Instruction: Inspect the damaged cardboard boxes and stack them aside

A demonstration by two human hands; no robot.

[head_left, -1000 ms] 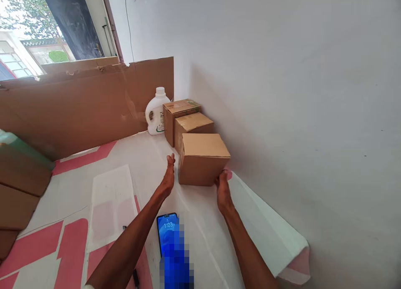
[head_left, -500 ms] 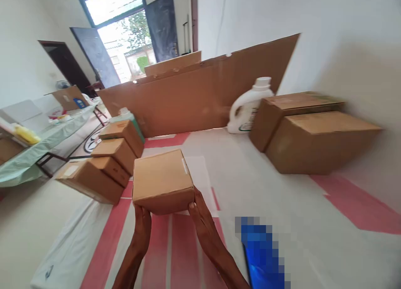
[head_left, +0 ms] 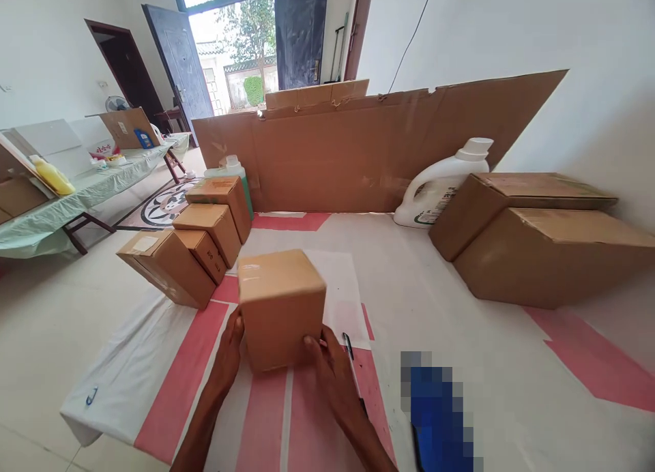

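Note:
Between my two hands is a small brown cardboard box, with a strip of clear tape on its top left edge. My left hand presses against the box's left side near the lower corner. On the right, my right hand grips the lower right edge, its thumb on the front face. Beyond the box lies a white sheet of paper. A pen rests on the striped tablecloth beside my right hand. Whether the box's underside touches the table is hidden from me.
Several cardboard boxes stand at the left edge, with a green-liquid jug behind. Two larger boxes and a white detergent jug are at right. An upright cardboard panel closes the back. A pixelated blue object lies front right.
The box has turned in my hands, showing a taller front face and its tape at the left. My view has shifted, and the pen now shows beside my right hand.

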